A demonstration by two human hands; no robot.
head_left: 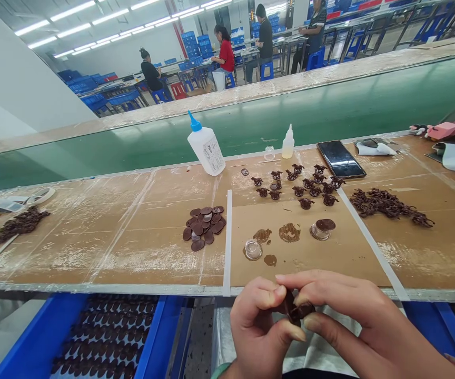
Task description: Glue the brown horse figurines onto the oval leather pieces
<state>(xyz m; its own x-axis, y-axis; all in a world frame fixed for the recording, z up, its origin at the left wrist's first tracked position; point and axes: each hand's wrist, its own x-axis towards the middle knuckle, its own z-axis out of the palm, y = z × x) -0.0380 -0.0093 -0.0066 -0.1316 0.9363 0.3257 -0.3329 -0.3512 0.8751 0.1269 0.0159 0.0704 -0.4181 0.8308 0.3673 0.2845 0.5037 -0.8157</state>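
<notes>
Over the table's front edge, my left hand (256,322) pinches a dark brown oval disc (288,304), seen nearly edge-on. My right hand (354,310) grips a small dark brown figure (305,309) between thumb and fingers, against the disc. Fingers hide much of both pieces. Beyond the hands lie a clear round dish (253,250) and another clear dish (319,233) with a brown disc (326,225) on top. A pile of oval discs (206,226) sits to the left. Several small brown animal-like figures (305,203) stand farther back.
A white bottle with a blue nozzle (207,151), a small dropper bottle (288,146) and a phone (341,159) are at the back. Loose brown pieces (389,206) heap at right. Blue trays (152,337) flank me below the edge. Several people work beyond the green belt (251,124).
</notes>
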